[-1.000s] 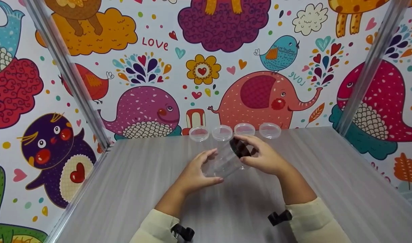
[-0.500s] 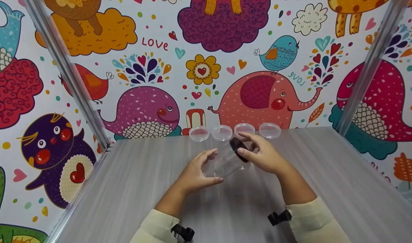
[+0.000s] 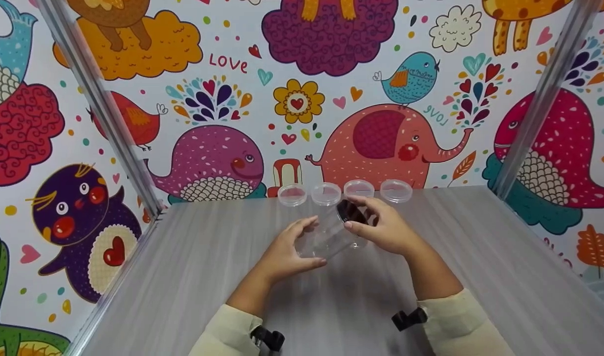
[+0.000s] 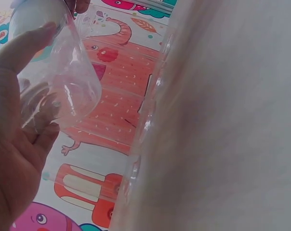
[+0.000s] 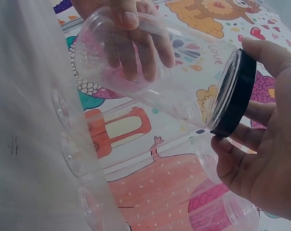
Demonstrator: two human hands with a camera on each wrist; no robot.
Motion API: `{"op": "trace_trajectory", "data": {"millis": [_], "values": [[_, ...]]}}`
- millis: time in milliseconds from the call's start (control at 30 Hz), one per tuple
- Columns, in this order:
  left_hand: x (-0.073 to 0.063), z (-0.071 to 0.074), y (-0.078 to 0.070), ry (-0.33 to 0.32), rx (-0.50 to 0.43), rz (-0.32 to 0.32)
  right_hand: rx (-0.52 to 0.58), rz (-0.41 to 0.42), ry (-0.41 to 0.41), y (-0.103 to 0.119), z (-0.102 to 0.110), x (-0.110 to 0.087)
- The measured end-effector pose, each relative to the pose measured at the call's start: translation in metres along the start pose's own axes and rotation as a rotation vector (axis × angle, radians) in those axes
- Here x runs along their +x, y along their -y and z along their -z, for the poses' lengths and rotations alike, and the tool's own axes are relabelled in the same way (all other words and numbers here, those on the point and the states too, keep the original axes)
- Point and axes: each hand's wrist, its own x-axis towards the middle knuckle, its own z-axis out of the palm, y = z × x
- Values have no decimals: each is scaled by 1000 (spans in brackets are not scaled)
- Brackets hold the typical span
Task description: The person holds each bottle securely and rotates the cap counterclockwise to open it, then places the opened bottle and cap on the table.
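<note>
A clear plastic jar (image 3: 330,238) is held tilted above the table, its mouth end toward the upper right. My left hand (image 3: 283,254) grips the jar's body from the left, thumb on the near side and fingers on the far side. A black screw lid (image 3: 349,212) sits over the jar's mouth. With thumb and fingers spread round the rim, my right hand (image 3: 390,228) holds this lid. The right wrist view shows the lid (image 5: 238,94) square on the mouth, and nothing shows inside the clear wall (image 5: 184,91).
Several clear jars (image 3: 292,195) without lids stand in a row along the table's back edge, just beyond my hands. Behind them rises a wall (image 3: 302,59) printed with cartoon animals. Metal posts (image 3: 102,104) frame the grey wooden table (image 3: 198,277).
My right thumb has shifted leftward along the lid's near rim, and the fingers have changed their hold round it. The left hand and the jar have hardly moved.
</note>
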Motion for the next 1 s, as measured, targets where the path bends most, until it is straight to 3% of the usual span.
{"op": "trace_trajectory", "data": {"millis": [267, 567, 767, 1000], "values": [[-4, 4, 0, -19, -3, 40, 70, 17, -19, 1, 6, 0], [-19, 20, 8, -85, -54, 72, 181, -30, -61, -5, 16, -3], [-27, 35, 13, -158, -34, 122, 211, -18, -86, -11, 27, -10], [-33, 60, 26, -260, -46, 144, 260, -5, -168, -21, 51, -25]]}}
